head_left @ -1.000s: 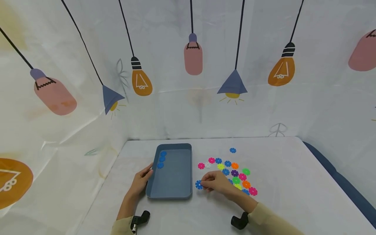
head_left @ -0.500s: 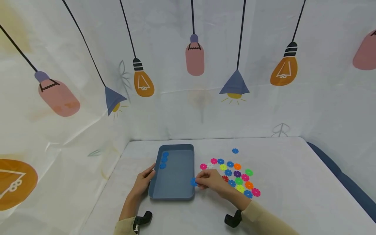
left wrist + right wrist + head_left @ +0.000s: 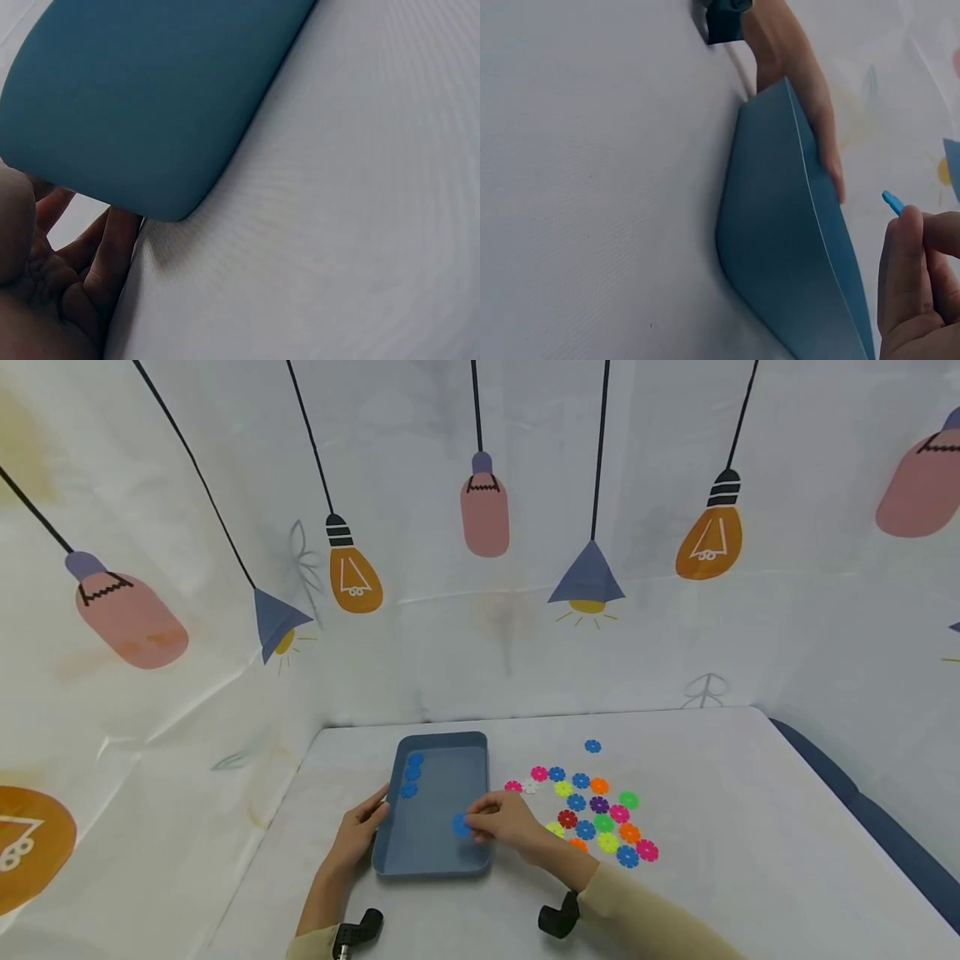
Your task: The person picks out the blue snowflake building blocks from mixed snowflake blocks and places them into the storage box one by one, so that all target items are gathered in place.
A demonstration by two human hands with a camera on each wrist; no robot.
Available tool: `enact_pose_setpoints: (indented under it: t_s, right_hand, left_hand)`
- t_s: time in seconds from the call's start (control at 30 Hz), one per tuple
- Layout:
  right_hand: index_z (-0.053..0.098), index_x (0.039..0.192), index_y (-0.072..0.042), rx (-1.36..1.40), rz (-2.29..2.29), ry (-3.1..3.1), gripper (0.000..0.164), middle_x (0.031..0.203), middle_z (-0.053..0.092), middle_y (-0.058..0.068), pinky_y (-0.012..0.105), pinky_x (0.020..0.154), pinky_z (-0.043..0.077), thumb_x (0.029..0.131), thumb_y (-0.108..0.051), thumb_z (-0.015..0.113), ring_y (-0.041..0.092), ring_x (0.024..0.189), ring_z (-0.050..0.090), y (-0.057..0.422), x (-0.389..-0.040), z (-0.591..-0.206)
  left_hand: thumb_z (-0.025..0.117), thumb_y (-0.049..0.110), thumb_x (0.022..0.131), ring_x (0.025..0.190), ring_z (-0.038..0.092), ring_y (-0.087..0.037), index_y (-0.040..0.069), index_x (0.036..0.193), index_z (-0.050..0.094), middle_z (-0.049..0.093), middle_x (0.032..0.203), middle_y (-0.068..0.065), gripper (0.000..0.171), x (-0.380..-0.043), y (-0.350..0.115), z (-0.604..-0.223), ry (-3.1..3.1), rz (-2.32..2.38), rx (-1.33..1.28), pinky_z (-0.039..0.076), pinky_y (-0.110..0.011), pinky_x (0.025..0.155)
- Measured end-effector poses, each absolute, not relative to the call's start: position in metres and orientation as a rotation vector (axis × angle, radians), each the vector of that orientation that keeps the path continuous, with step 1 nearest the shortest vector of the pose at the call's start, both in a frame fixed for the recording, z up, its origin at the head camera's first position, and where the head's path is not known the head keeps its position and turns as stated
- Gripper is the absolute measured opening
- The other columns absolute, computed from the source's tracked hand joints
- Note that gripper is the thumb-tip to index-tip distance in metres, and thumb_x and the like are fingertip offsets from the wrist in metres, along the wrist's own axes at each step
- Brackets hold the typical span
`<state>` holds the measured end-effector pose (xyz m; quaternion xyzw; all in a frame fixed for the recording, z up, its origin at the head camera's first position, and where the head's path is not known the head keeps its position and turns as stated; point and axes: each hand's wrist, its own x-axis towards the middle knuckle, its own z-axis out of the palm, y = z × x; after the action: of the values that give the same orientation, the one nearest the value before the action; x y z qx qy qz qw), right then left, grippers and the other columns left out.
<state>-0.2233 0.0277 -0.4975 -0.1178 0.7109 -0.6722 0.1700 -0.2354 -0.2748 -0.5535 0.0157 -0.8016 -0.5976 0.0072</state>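
Note:
Pinched between the thumb and fingers of my right hand (image 3: pixel 501 820) is a blue flower-shaped disc (image 3: pixel 461 825), seen edge-on as a thin blue piece (image 3: pixel 892 202) in the right wrist view. This hand is over the right part of a blue-grey rectangular tray (image 3: pixel 429 852). My left hand (image 3: pixel 356 832) grips the tray's left side, its thumb at the rim; in the left wrist view its fingers (image 3: pixel 112 251) reach beneath the tray edge. Three blue discs (image 3: pixel 412 774) lie in a column inside the tray, near its upper left.
Right of the tray, several flower-shaped discs in pink, blue, yellow, green, orange, red, purple and white are spread over the white table (image 3: pixel 720 827). A lone blue disc (image 3: pixel 592 746) lies farther back. A white sheet printed with lamps (image 3: pixel 510 643) hangs behind the table.
My right hand has carried the blue disc leftward from the table beside the tray, across the right rim, to over the tray. The left hand keeps its hold on the tray.

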Motion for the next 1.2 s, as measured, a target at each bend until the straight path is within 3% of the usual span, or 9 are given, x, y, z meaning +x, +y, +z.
enact_pose_setpoints:
  t_s: [0.23, 0.5, 0.93, 1.2]
  right_hand:
    - [0.07, 0.096, 0.001, -0.308, -1.893, 2.031, 0.016, 0.082, 0.069, 0.011, 0.034, 0.067, 0.057, 0.088, -0.013, 0.073, 0.016, 0.066, 0.066, 0.01, -0.221, -0.487]
    - [0.07, 0.095, 0.002, -0.297, -1.888, 2.028, 0.014, 0.082, 0.07, 0.012, 0.032, 0.065, 0.057, 0.088, -0.01, 0.073, 0.016, 0.066, 0.066, -0.007, -0.226, -0.491]
    - [0.07, 0.093, 0.0, -0.221, -1.899, 1.987, 0.014, 0.085, 0.07, 0.015, 0.037, 0.069, 0.057, 0.086, -0.011, 0.075, 0.015, 0.066, 0.065, -0.027, -0.245, -0.491]
    - [0.072, 0.092, 0.0, -0.191, -1.882, 1.965, 0.012, 0.08, 0.069, 0.009, 0.036, 0.07, 0.057, 0.086, -0.011, 0.075, 0.015, 0.066, 0.066, -0.037, -0.249, -0.491]
  left_hand:
    - [0.058, 0.025, 0.1, 0.117, 0.051, -0.027, 0.012, 0.144, 0.049, 0.056, 0.132, -0.019, 0.047, -0.234, -0.274, -0.553, -2.534, -1.805, 0.096, 0.046, -0.041, 0.093]
    - [0.056, 0.025, 0.101, 0.13, 0.043, -0.034, 0.01, 0.146, 0.045, 0.046, 0.143, -0.021, 0.049, -0.231, -0.274, -0.553, -2.505, -1.879, 0.04, 0.04, -0.049, 0.102]
    - [0.057, 0.025, 0.1, 0.129, 0.044, -0.037, 0.011, 0.146, 0.047, 0.048, 0.141, -0.022, 0.048, -0.232, -0.271, -0.551, -2.531, -1.83, 0.113, 0.04, -0.053, 0.1]
    - [0.056, 0.023, 0.101, 0.13, 0.043, -0.037, 0.011, 0.147, 0.044, 0.045, 0.142, -0.024, 0.049, -0.23, -0.271, -0.548, -2.504, -1.892, 0.095, 0.04, -0.052, 0.1]
